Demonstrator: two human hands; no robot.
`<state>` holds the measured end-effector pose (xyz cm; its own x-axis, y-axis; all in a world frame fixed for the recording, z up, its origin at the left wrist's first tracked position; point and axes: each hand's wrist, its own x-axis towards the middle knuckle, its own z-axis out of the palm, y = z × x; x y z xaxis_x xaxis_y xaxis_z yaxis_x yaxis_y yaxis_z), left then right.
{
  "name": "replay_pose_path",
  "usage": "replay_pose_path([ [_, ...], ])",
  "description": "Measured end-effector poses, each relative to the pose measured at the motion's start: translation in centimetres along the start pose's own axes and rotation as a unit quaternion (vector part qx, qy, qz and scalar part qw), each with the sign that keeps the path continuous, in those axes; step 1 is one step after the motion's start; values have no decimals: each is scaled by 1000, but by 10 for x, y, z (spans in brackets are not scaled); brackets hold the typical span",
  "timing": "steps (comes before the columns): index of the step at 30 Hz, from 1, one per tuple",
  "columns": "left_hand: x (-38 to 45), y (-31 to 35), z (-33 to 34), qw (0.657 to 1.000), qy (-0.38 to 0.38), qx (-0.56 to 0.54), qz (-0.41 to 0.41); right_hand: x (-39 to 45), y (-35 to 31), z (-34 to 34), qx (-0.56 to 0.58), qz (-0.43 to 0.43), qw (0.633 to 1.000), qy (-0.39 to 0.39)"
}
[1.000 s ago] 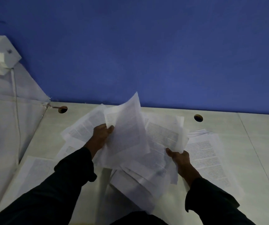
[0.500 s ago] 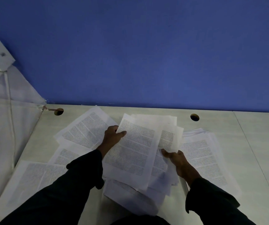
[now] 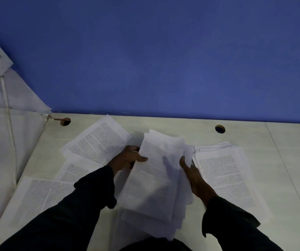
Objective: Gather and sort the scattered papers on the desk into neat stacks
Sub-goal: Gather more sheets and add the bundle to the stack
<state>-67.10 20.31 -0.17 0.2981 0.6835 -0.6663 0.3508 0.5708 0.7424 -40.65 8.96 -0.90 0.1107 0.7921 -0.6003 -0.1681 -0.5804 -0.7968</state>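
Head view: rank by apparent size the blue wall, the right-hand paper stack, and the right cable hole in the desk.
1. blue wall
2. right-hand paper stack
3. right cable hole

No close calls; nearness changes nothing.

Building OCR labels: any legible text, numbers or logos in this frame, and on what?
None legible.
White printed sheets held in the left hand and right hand: text blocks, too blurred.
White paper stack on the right: printed paragraphs, too small.
Loose white sheets on the left: same, unreadable.
No logos or signs visible.
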Motion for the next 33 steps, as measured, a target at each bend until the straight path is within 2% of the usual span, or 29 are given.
replay_pose_path([
  [3, -3, -24, 13, 997, -63, -22, -26, -5, 13, 2, -7, 13, 1000, 1],
  [5, -6, -39, 27, 997, -75, -17, -20, -8, 20, 3, -4, 32, 999, -18],
  [9, -10, -59, 46, 998, -59, -17, -27, -15, 24, 8, 2, 46, 998, -33],
  [11, -13, -63, 46, 999, -46, -24, -12, -15, 26, 7, 1, 50, 999, -2],
  [13, -14, -60, 38, 1000, 0, -24, 2, -14, 30, 2, -6, 62, 997, 45],
  [16, -6, -51, 17, 993, 69, 95, 14, -13, 34, -4, -30, 107, 993, 51],
  [19, -2, -42, 5, 953, 142, 269, 5, -14, 38, 0, -40, 118, 992, 27],
  [21, -2, -36, 3, 945, 152, 290, 11, -13, 43, 4, -30, 124, 991, 51],
  [24, 2, -28, -6, 968, 134, 211, -1, -11, 53, 1, -13, 131, 986, 103],
  [27, 1, -23, -26, 984, 179, 21, -5, -11, 60, -5, -81, 105, 983, 125],
  [30, -1, -25, -43, 963, 212, -163, -42, -13, 65, -1, -206, 83, 968, 116],
  [33, -3, -32, -49, 951, 199, -231, -53, -9, 67, -1, -287, 50, 945, 149],
])
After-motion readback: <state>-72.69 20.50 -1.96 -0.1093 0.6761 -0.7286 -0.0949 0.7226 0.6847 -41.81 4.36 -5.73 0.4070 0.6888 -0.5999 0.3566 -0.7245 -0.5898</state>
